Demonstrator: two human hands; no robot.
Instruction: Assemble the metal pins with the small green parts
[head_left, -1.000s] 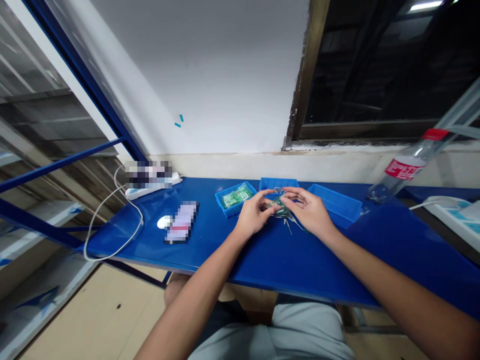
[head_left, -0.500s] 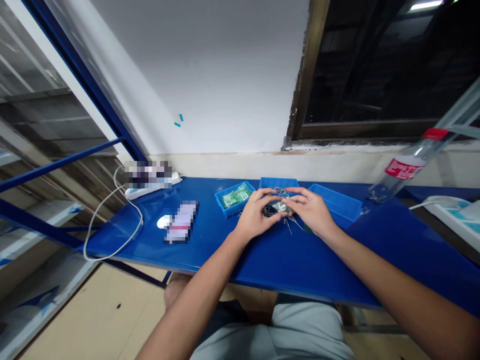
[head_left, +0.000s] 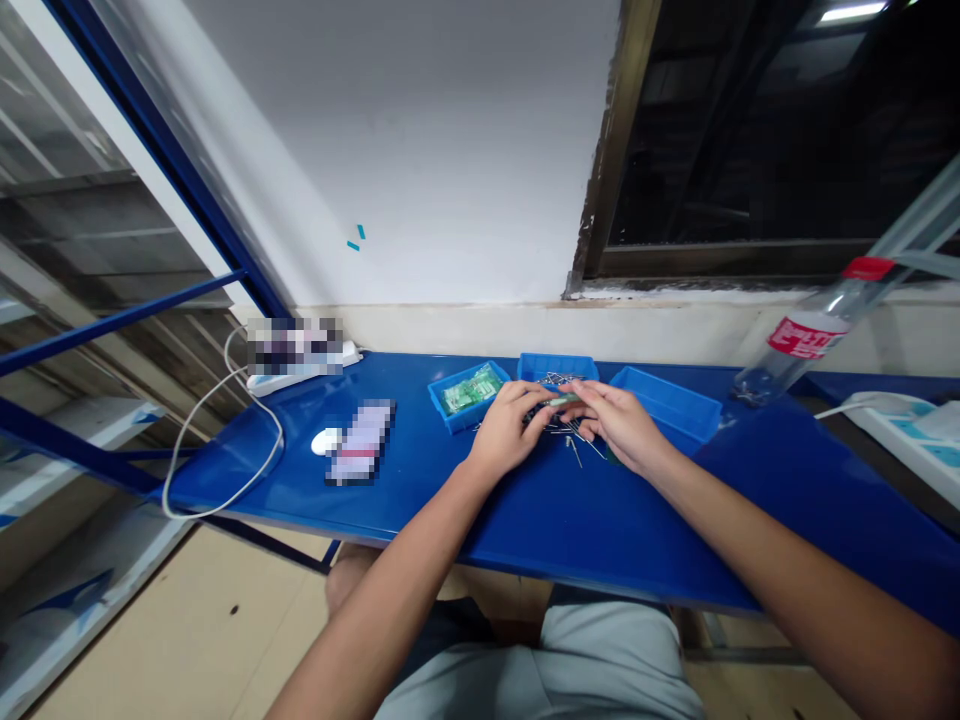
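Observation:
Over the blue table, my left hand (head_left: 508, 425) and my right hand (head_left: 615, 425) meet with a small green circuit board (head_left: 564, 399) pinched between their fingertips. The board is seen nearly edge-on, and the fingers cover much of it. Loose thin-leaded metal parts (head_left: 575, 452) lie on the table under and between the hands. Behind the fingers stands a blue bin (head_left: 559, 364) with more leaded metal parts in it. Left of my left hand, a second blue bin (head_left: 451, 424) holds several green circuit boards (head_left: 472, 390).
A third blue bin (head_left: 667, 405) sits behind my right hand. Farther right stands a plastic bottle (head_left: 806, 335) with a red cap. At left lie a blurred phone-like object (head_left: 361, 442), a white round object (head_left: 325, 441), a white cable (head_left: 174, 480) and a power strip (head_left: 304, 370).
The circuit board has tilted from showing its face to nearly edge-on. My right hand's fingers have curled in under it. The bins and the bottle stay where they were.

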